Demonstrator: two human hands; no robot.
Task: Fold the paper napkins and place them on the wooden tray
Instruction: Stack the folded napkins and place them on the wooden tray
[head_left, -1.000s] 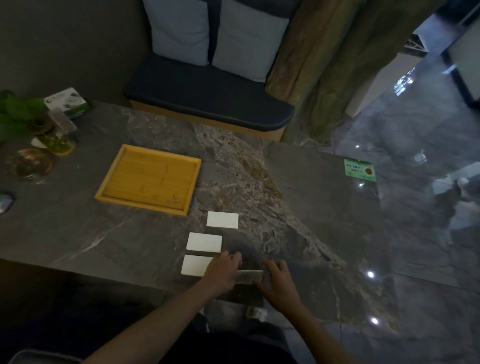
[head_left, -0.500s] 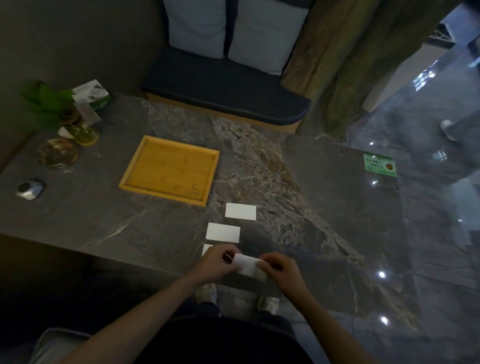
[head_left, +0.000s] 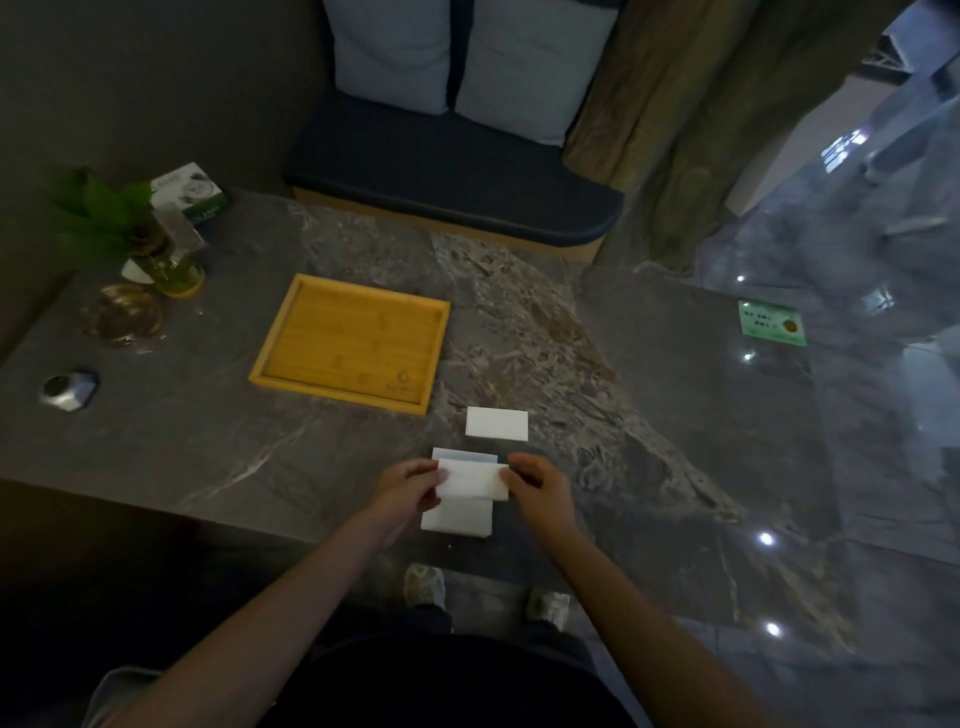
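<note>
A white folded napkin (head_left: 471, 480) is held above the table's front edge, my left hand (head_left: 410, 488) pinching its left end and my right hand (head_left: 537, 487) its right end. Under it lie two more white napkins: one (head_left: 457, 517) shows below the held one, and only the top edge of another (head_left: 465, 455) peeks out above it. A further folded napkin (head_left: 496, 424) lies apart, just beyond. The wooden tray (head_left: 349, 343), with nothing on it, sits on the table to the upper left of the napkins.
The dark marble table (head_left: 649, 405) carries a green plant in a glass vase (head_left: 156, 249), a glass dish (head_left: 124, 314), a small metal object (head_left: 67, 389) at far left and a green card (head_left: 771, 322) at right. A cushioned bench (head_left: 452, 171) stands behind. My shoes (head_left: 426, 584) show below.
The napkin that lay at the table's front edge has been picked up by both hands and is held over the other napkins. The camera view has shifted, with the tray more central.
</note>
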